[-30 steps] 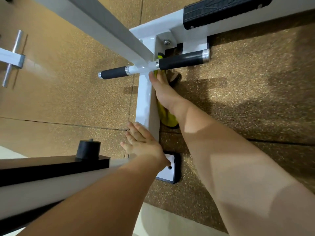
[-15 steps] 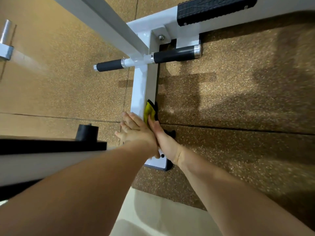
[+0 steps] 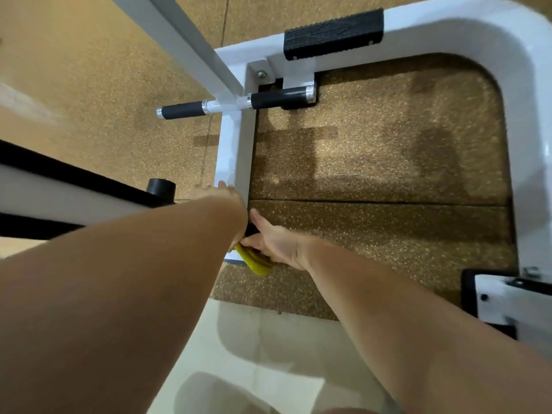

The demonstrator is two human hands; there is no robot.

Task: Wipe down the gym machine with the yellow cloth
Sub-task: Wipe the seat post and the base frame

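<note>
The gym machine's white base rail [image 3: 236,150] runs toward me along the floor from a crossbar with black grips [image 3: 277,98]. My right hand [image 3: 274,239] presses the folded yellow cloth [image 3: 254,261] against the near end of that rail, beside its foot. My left hand [image 3: 222,191] rests flat on top of the rail just beyond, fingers spread; my left forearm hides most of it and the rail's end.
The white frame curves round at the right [image 3: 531,115], with a black tread pad [image 3: 333,32] at the top. A second white foot plate [image 3: 507,297] sits near right. A black-and-white bar with a rubber stop [image 3: 161,188] is at left. Brown speckled rubber floor [image 3: 388,162]; pale tile near me.
My right hand has drawn the yellow cloth along the rail from the crossbar to the near end. The view has shifted back and right, showing the frame's right side.
</note>
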